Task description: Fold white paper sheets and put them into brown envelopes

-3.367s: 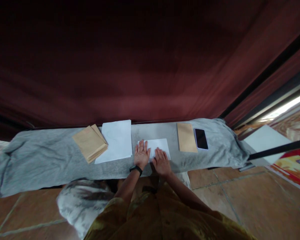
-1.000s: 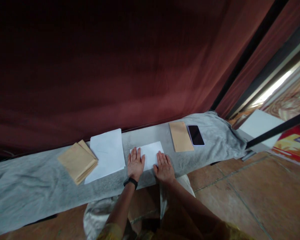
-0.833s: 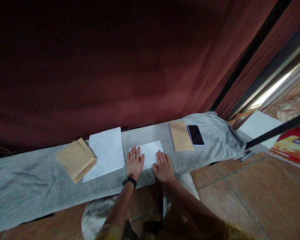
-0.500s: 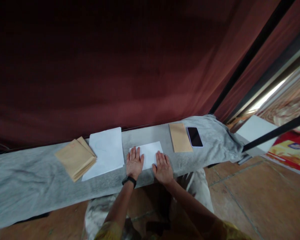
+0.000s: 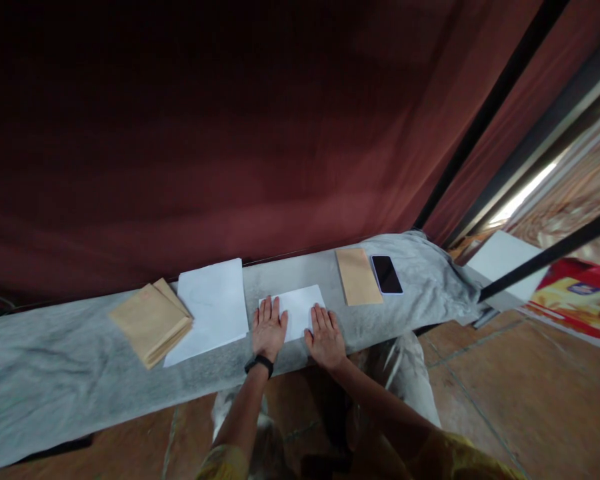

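Observation:
A small white sheet of paper (image 5: 300, 308), perhaps folded, lies flat on the cloth-covered bench under both my hands. My left hand (image 5: 269, 328) rests palm down on its left edge, fingers stretched out. On the right edge lies my right hand (image 5: 326, 335), also flat with the fingers extended. To the left is a stack of larger white paper (image 5: 214, 303), and partly over its side sits a pile of brown envelopes (image 5: 150, 321). A single brown envelope (image 5: 359, 277) lies to the right of my hands, beside a dark-screened phone (image 5: 387, 275).
The grey cloth (image 5: 70, 373) covers the long narrow bench. A dark red curtain (image 5: 280, 167) hangs right behind it. Black poles (image 5: 490, 120) rise at the right. A white panel (image 5: 505, 263) and a red box (image 5: 580, 297) stand beyond the bench's right end.
Both hands stay flat on the small white sheet, hardly moved. The view has shifted slightly, and my legs below the bench have moved a little to the right.

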`<action>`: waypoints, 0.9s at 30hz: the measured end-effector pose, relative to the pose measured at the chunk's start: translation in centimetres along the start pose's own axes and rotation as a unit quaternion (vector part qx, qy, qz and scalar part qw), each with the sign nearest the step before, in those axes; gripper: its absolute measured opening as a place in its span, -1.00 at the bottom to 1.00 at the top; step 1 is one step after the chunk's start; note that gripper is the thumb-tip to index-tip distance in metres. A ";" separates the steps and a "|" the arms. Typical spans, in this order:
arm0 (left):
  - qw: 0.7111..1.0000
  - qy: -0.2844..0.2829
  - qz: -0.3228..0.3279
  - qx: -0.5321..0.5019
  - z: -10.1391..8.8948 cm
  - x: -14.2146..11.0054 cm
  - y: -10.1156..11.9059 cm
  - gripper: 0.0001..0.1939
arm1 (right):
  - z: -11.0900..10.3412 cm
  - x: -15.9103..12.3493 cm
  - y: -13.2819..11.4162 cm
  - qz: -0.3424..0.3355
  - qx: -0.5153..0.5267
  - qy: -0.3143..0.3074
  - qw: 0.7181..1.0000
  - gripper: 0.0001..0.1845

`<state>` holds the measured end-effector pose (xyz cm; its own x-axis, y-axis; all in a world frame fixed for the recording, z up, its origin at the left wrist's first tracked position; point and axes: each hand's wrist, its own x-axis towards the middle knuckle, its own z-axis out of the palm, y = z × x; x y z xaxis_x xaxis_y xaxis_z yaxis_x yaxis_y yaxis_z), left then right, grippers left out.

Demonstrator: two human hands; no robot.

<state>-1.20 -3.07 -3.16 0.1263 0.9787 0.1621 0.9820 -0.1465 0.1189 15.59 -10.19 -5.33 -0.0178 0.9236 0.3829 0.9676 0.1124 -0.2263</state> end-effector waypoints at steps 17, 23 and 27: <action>1.000 0.008 0.012 0.012 0.5 -0.1 -0.2 -0.40 | 0.1 -0.2 0.3 -0.004 -0.005 -0.008 1.000 -0.31; 1.000 0.009 0.004 -0.010 0.6 -0.1 0.0 -0.40 | -0.2 -0.3 0.4 -0.013 -0.005 0.001 1.000 -0.33; 1.000 0.018 0.005 -0.005 0.6 -0.1 0.0 -0.41 | -0.4 -0.2 0.3 -0.009 -0.003 -0.002 1.000 -0.34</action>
<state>-1.08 -3.07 -3.73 0.1312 0.9711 0.1993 0.9793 -0.1582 0.1263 15.96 -10.47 -5.15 -0.0363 0.9226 0.3841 0.9686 0.1272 -0.2138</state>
